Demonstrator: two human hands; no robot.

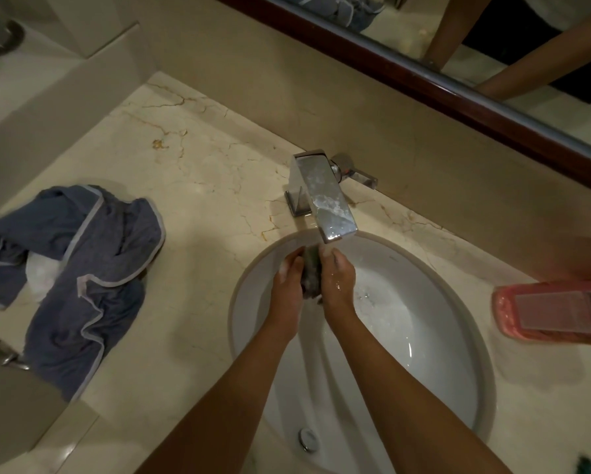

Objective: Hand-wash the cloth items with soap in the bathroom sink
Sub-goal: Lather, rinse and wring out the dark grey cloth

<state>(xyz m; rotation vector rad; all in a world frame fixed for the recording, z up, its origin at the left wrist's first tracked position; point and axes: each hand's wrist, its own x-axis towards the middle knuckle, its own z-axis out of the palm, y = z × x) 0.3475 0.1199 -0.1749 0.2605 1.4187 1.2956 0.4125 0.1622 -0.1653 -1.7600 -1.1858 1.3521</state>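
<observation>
A small dark wet cloth (pixel 312 276) is bunched between my two hands over the white sink (pixel 434 381), just under the chrome faucet (pixel 325 196). My left hand (pixel 287 285) grips its left side with curled fingers. Pressing against its right side, my right hand (pixel 338 282) holds it with the thumb up near the spout. Water runs from the spout and foams in the basin. A larger blue-grey cloth (pixel 82 268) with pale trim lies crumpled on the counter to the left.
A pink packet (pixel 554 313) lies on the marble counter right of the sink. The mirror's dark wooden frame (pixel 424 83) runs along the back wall. A door handle (pixel 13 362) shows at the lower left, below the counter's edge.
</observation>
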